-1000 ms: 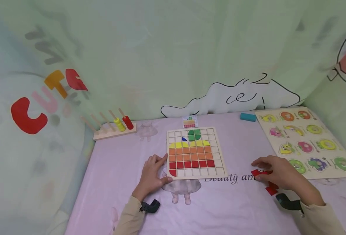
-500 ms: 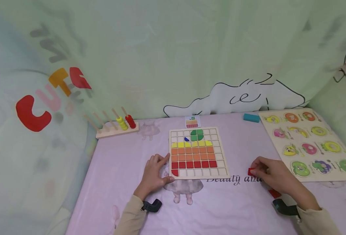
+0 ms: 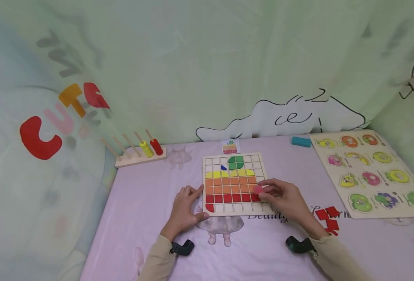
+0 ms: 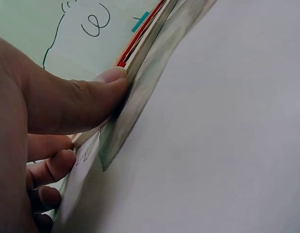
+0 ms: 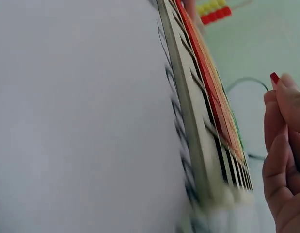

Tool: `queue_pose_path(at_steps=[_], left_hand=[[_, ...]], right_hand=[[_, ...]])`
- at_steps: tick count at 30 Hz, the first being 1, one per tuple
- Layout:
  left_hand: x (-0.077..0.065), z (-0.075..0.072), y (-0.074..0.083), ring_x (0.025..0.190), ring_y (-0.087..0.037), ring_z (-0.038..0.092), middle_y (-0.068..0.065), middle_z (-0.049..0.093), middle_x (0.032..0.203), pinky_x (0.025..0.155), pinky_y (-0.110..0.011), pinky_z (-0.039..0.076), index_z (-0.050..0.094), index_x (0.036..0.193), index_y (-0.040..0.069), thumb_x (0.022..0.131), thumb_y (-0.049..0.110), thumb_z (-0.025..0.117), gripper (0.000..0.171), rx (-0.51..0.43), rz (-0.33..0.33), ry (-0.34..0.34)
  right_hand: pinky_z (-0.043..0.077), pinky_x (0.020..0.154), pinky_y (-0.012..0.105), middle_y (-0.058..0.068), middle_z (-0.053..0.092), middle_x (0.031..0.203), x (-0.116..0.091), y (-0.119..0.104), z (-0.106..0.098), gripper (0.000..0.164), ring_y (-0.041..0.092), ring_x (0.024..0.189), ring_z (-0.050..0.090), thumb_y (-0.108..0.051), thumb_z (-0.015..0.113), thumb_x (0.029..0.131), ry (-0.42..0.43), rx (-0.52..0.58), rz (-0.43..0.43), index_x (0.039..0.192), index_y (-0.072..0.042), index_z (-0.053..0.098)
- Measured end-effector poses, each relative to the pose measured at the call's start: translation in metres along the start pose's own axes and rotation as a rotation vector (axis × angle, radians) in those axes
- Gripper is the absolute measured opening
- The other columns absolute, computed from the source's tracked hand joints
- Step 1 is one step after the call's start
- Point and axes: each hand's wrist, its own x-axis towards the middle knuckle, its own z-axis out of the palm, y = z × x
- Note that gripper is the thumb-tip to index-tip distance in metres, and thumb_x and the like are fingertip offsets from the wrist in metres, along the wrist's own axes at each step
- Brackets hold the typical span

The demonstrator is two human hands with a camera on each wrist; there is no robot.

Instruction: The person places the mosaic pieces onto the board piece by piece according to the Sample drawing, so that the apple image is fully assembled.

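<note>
A wooden grid board [image 3: 267,205] lies flat on the cloth, bearing rows of red, orange and yellow tiles, a green leaf shape and one blue piece. My left hand [image 3: 184,210] rests at its lower left, the thumb against the corner and the index finger touching the left edge. Above the board's right side, my right hand [image 3: 286,199] pinches a small red tile [image 3: 258,189] between thumb and fingertips. The right wrist view shows that red tile [image 5: 275,78] raised above the board. A rounded red tile [image 3: 209,207] sits in the bottom-left cell.
Several loose red tiles [image 3: 331,224] lie beside the right forearm. A pattern card [image 3: 231,146] lies behind the board. A bead stacker [image 3: 140,159] stands at the back left, a teal block [image 3: 301,141] at the back right. A fruit puzzle board [image 3: 368,175] covers the far right.
My right hand has picked a red tile from the loose tiles on the right and carried it left over the board. The left hand stays at the board's corner.
</note>
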Motion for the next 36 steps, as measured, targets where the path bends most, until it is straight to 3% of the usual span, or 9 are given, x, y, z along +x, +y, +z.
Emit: queue_pose_path(at_steps=[4,8,14,17,25,36], left_hand=[[0.000,0.003,-0.001,0.099,-0.015,0.043,-0.002,0.054,0.108,0.086,-0.035,0.035,0.054,0.157,0.017,0.073,0.042,0.083,0.092,0.011,0.009,0.010],[0.000,0.003,-0.002,0.099,-0.015,0.043,-0.002,0.054,0.108,0.086,-0.035,0.036,0.054,0.157,0.017,0.073,0.042,0.083,0.091,0.016,0.010,0.012],[0.000,0.001,-0.001,0.100,-0.016,0.044,-0.002,0.055,0.109,0.086,-0.035,0.036,0.054,0.157,0.017,0.074,0.042,0.082,0.091,0.014,0.012,0.010],[0.000,0.001,-0.001,0.100,-0.016,0.043,-0.002,0.054,0.109,0.086,-0.036,0.036,0.054,0.157,0.016,0.075,0.042,0.082,0.090,0.005,0.019,0.008],[0.001,0.001,-0.002,0.098,-0.015,0.042,0.000,0.054,0.106,0.086,-0.036,0.035,0.056,0.156,0.017,0.072,0.042,0.083,0.091,-0.024,0.009,0.011],[0.001,-0.003,0.002,0.098,-0.016,0.042,-0.001,0.054,0.106,0.087,-0.036,0.035,0.056,0.155,0.015,0.072,0.041,0.084,0.091,-0.006,0.008,-0.001]], right_hand=[[0.055,0.075,0.020,0.005,0.076,0.096,0.005,-0.013,0.024,0.034,0.013,0.083,0.068,-0.013,0.082,0.092,-0.030,0.090,-0.030,0.123,-0.003,0.074],[0.051,0.065,0.022,0.000,0.073,0.088,0.007,-0.026,0.047,0.030,0.008,0.073,0.062,-0.013,0.088,0.086,-0.072,0.111,-0.098,0.112,-0.004,0.077],[0.047,0.069,0.023,-0.006,0.064,0.081,0.009,-0.044,0.075,0.026,0.010,0.076,0.055,-0.014,0.093,0.080,-0.133,-0.030,-0.233,0.102,-0.010,0.081],[0.045,0.073,0.026,-0.006,0.063,0.083,0.008,-0.052,0.085,0.026,0.012,0.080,0.052,-0.014,0.094,0.078,-0.153,-0.114,-0.251,0.102,-0.011,0.083],[0.042,0.075,0.029,-0.004,0.061,0.084,0.007,-0.060,0.090,0.027,0.013,0.081,0.050,-0.012,0.094,0.077,-0.162,-0.215,-0.196,0.102,-0.011,0.084],[0.047,0.073,0.026,-0.006,0.064,0.081,0.009,-0.058,0.093,0.014,0.008,0.078,0.053,-0.014,0.091,0.080,-0.137,-0.240,-0.219,0.093,-0.013,0.084]])
